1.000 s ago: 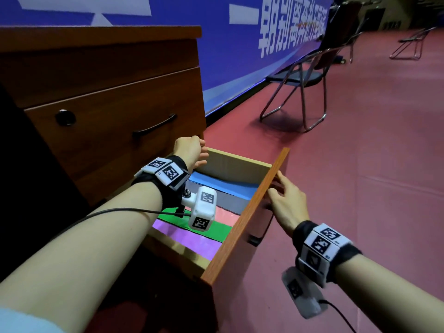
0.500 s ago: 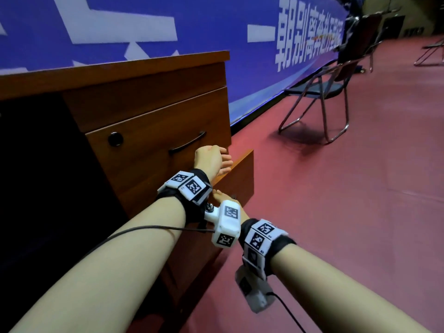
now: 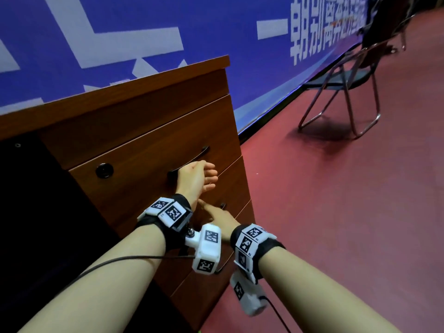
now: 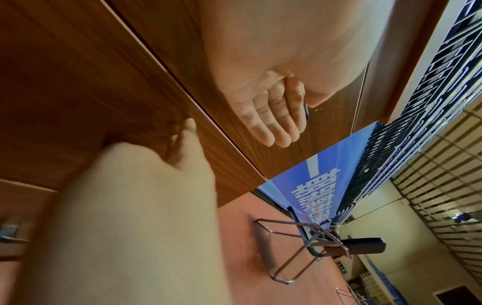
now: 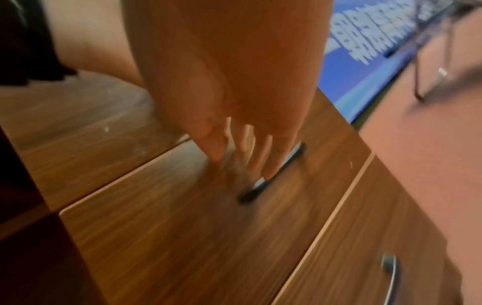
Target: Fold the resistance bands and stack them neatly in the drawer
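The resistance bands are out of sight; the middle drawer (image 3: 231, 188) of the brown wooden cabinet is pushed in flush. My right hand (image 3: 217, 216) reaches it with straight fingers, fingertips (image 5: 216, 150) on the drawer front (image 5: 169, 216) beside its dark handle (image 5: 274, 173). My left hand (image 3: 197, 179) hovers higher, in front of the top drawer (image 3: 144, 169) and its handle (image 3: 204, 150). Its fingers (image 4: 274, 119) are loosely curled and hold nothing.
A bottom drawer (image 3: 204, 292) with its own handle (image 5: 390, 274) sits below. A lock (image 3: 104, 169) is on the top drawer. A folding metal chair (image 3: 348, 92) stands on the red floor (image 3: 336, 212) to the right, against a blue banner wall (image 3: 216, 27).
The drawer, open a second ago with coloured bands inside, has been pushed shut by my right hand. My left hand lifted out of it to the top drawer front.
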